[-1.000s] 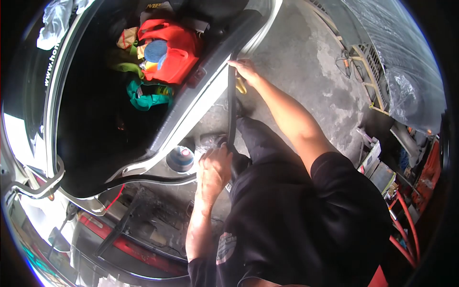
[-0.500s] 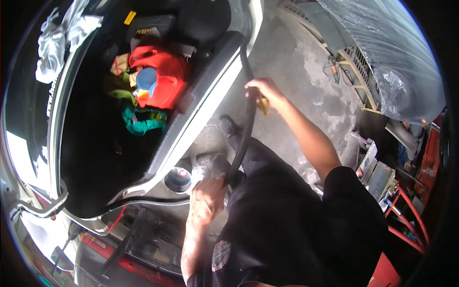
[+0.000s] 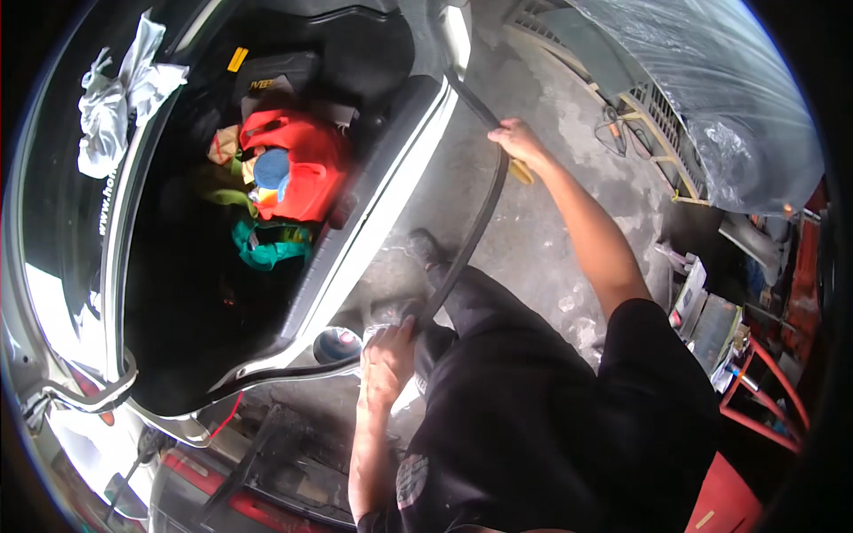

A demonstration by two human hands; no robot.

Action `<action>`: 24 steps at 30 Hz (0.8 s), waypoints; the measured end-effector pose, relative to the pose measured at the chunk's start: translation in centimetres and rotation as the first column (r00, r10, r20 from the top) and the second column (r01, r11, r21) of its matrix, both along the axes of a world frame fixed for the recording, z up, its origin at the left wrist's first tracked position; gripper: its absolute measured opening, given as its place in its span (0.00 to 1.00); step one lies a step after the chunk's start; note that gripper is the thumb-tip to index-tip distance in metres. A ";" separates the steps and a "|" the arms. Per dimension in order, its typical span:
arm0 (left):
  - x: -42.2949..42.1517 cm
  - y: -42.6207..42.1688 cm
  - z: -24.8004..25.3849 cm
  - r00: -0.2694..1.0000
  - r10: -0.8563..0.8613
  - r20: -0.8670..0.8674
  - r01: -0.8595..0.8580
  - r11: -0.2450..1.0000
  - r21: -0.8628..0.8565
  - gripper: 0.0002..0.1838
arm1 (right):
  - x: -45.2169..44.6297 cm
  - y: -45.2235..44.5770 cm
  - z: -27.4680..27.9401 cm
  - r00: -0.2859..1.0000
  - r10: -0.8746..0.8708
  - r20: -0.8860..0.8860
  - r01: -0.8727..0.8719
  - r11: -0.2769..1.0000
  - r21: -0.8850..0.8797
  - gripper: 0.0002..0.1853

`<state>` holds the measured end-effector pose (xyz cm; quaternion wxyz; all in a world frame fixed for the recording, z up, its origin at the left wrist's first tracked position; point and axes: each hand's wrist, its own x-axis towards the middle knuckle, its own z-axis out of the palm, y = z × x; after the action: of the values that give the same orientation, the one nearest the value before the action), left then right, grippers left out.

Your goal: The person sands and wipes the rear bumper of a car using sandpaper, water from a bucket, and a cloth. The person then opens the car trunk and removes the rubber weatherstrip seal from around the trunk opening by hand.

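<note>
A black rubber weatherstrip (image 3: 475,233) hangs off the car's boot opening in a loose curve between my two hands. My left hand (image 3: 387,362) is closed around its lower stretch, close to the bumper corner. Farther up, my right hand (image 3: 517,144) is closed on the strip below the opening's upper corner. A yellow object (image 3: 521,172) shows under the right palm; its kind is hidden. The bare white boot sill (image 3: 378,200) runs beside the loose strip. From the lower corner the strip follows the edge of the opening.
Inside the boot lie a red bag (image 3: 306,164), a teal cloth item (image 3: 267,245) and a black case (image 3: 280,73). A round can (image 3: 338,345) stands below the sill. Plastic sheeting (image 3: 711,80) covers a vehicle at right. Red metal tubing (image 3: 764,391) stands at lower right.
My right hand has moved to the right and slightly up, drawing the strip outward into a wider curve. My left hand stays at the lower corner, still gripping. The view has shifted slightly.
</note>
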<state>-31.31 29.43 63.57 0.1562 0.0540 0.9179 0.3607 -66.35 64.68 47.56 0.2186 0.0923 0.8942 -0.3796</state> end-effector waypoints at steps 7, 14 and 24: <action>-1.8 -3.0 0.0 0.998 0.055 -0.037 -0.053 0.998 0.032 0.20 | 1.6 0.3 17.4 0.960 0.210 -0.186 -0.189 0.974 0.122 0.21; -1.4 -4.7 0.7 0.992 0.077 -0.102 -0.070 0.995 0.071 0.24 | 7.9 -2.5 29.3 0.911 0.300 -0.283 -0.185 0.910 0.372 0.21; -1.0 -11.8 4.1 0.926 0.175 -0.334 -0.105 0.970 0.219 0.36 | 19.7 -10.1 45.3 0.896 0.178 -0.407 -0.096 0.972 0.214 0.15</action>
<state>-32.31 17.67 67.62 -0.0424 0.0667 0.8922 0.4446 -46.63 54.61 92.82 0.0362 -0.0356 0.9563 -0.2880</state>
